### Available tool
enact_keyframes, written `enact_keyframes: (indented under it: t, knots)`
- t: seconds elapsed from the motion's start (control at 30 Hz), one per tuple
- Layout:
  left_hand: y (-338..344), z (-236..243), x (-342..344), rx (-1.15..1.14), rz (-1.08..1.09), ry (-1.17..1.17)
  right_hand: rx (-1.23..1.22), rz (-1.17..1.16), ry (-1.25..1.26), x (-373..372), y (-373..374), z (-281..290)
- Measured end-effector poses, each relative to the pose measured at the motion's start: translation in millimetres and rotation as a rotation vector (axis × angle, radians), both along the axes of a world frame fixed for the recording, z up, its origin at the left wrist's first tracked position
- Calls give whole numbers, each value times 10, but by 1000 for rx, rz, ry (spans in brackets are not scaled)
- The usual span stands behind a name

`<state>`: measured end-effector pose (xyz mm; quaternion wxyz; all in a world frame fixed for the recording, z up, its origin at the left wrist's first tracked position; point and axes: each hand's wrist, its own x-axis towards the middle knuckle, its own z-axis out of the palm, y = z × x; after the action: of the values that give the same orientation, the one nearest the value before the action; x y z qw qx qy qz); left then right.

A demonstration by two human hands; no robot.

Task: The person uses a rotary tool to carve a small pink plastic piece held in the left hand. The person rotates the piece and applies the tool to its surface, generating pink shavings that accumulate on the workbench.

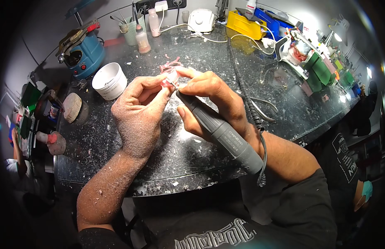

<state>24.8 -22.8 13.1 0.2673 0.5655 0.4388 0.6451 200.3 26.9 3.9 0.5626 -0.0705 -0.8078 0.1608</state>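
My left hand (138, 110), coated in pale dust, pinches a small pink and whitish piece (166, 83) that looks like part of a denture; fingers hide most of it. My right hand (217, 93) is closed round a dark grey rotary handpiece (219, 130), its thick end slanting down toward my right forearm. The handpiece's metal tip meets the pink piece, or lies very close to it; I cannot tell which. A coiled black cord (246, 93) runs beside my right wrist. Just beyond my fingers lie thin pink scraps (170, 64).
The dark, dust-strewn tabletop (159, 172) bears a white tub (110, 81) and a blue machine (82, 54) at left. Bottles stand at the back, including one with a pinkish fill (142, 40). Pliers-like metal handles (265, 108) lie right, below a yellow bin (243, 25).
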Motion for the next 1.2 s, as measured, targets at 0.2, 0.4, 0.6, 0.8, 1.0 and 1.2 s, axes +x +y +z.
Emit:
enact_keyframes:
  t: [0.2, 0.4, 0.6, 0.8, 1.0, 1.2]
  knots:
    - [-4, 11, 2, 8, 4, 6, 69, -34, -4, -15, 19, 12]
    - [-16, 34, 24, -17, -11, -33, 43, -20, -9, -11, 17, -5]
    - [-13, 34, 13, -4, -19, -22, 87, -27, -7, -21, 34, 8]
    - [-9, 18, 7, 3, -24, -31, 59, -37, -16, -15, 12, -7]
    - [20, 29, -26, 28, -6, 32, 80, -53, -11, 20, 34, 20]
    - [52, 66, -106, -43, -222, -57, -58, -112, 85, 111, 65, 107]
